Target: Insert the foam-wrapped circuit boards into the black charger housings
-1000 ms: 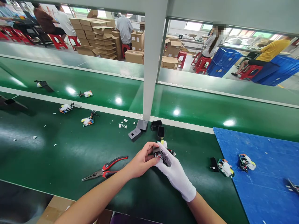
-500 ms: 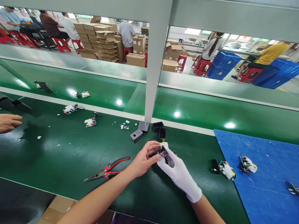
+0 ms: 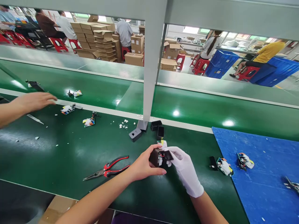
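My bare left hand (image 3: 148, 163) is closed around a small black plastic case (image 3: 154, 157), its open end turned to the right. Red wires and white material show inside that end. My right hand (image 3: 183, 161), in a white glove, pinches a flat black end plate (image 3: 168, 155) at the case's opening. Just behind the case lies a circuit board with white and yellow parts (image 3: 162, 143), partly hidden by my fingers. Long-nose pliers (image 3: 106, 168) with red and black handles rest on the green table, left of my left hand.
Grey-black housings (image 3: 135, 134) and open black cases (image 3: 160, 132) stand by the post (image 3: 149, 93). Circuit boards (image 3: 89, 122) lie at left, others (image 3: 225, 167) near the blue mat (image 3: 261, 186). Another person's hand (image 3: 35, 101) reaches in from the left, above a tweezer-like tool (image 3: 35, 119).
My left hand has taken the case and turned its open end to view; my right hand has shifted right onto the end plate. The other person's hand has moved right and up.
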`<state>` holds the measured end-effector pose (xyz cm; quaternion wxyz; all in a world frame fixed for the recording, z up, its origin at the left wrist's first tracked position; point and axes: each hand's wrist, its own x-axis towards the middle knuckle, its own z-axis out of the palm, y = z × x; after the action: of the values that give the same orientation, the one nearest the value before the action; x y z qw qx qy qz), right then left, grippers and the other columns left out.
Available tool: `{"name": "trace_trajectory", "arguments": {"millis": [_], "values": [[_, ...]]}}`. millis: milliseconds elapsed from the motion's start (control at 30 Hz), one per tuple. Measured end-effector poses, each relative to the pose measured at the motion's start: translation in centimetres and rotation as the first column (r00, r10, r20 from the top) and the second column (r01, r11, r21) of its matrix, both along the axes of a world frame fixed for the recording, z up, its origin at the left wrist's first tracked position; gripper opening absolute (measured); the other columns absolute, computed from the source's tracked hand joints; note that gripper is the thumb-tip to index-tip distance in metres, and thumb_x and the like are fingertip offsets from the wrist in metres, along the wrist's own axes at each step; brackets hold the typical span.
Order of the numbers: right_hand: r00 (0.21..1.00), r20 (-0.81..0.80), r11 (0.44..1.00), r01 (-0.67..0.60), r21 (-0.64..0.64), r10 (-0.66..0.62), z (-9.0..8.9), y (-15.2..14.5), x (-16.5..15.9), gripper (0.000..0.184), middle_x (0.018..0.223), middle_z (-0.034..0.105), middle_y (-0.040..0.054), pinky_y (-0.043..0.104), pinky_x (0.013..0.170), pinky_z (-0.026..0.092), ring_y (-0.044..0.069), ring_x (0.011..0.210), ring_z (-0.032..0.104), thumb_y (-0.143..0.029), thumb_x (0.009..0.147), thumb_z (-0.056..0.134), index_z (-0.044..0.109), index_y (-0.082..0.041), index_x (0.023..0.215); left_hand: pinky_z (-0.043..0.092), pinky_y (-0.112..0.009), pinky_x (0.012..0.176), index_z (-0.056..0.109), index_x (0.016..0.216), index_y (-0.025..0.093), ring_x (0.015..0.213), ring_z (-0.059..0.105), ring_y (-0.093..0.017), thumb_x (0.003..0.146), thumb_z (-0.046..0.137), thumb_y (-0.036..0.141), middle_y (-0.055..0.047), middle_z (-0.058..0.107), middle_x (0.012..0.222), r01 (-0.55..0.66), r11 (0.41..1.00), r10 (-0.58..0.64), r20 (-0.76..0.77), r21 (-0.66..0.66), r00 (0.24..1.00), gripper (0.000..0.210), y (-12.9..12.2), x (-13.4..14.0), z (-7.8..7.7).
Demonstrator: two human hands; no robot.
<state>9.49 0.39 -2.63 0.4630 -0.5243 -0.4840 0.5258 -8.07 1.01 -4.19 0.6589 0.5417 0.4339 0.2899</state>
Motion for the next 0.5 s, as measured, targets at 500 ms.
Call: {"name": "trace_trajectory", "arguments": {"millis": [500], "values": [[0.717, 0.661, 0.595, -0.438, 0.674, -0.22, -0.5, -0.8, 1.6, 0.032, 0.089, 0.073, 0.004, 0.026, 0.072, 0.059, 0.014, 0.077, 0.069, -0.009, 0.094, 0.048, 0.07, -0.028, 0.109, 0.05, -0.023, 0.05, 0.043, 0.127, 0.027, 0.074, 0.058, -0.014, 0.067, 0.079, 0.03, -0.005, 0.052, 0.109, 0.075, 0.997, -0.076, -0.055, -0.006, 0.996, 0.069, 0.0, -0.3, 0.6]]}}
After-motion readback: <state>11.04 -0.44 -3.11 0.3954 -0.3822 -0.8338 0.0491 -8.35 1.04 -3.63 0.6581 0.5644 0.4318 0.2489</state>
